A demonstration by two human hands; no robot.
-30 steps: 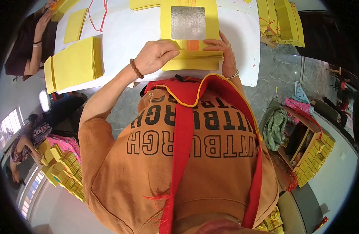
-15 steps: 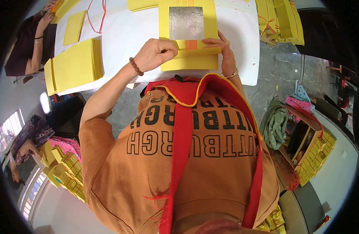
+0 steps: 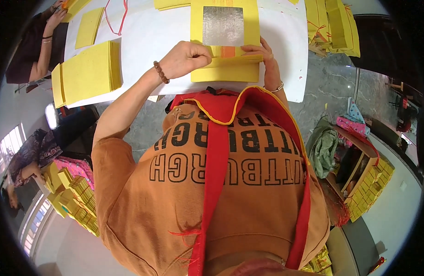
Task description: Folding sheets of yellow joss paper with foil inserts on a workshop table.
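- At the far left, a co-worker's arm with bands at the wrist reaches toward yellow paper at the top corner.
- Near it, a thick yellow sheaf lies on the white surface, close to its left edge.
- Just above that sheaf rests a smaller yellow piece, with a red cord lying in a loop beside it.
- The person's left hand, a beaded bracelet at its wrist, has its fingers curled in, grasping the left end of a folded edge.
- That edge belongs to the yellow paper stack, which lies on the surface before the person, its silver square facing up.
- The right hand touches the fold's right end, fingers stretched over it; its thumb is hidden, so whether it grips cannot be told.
- Farther right stand yellow bundles with red string.
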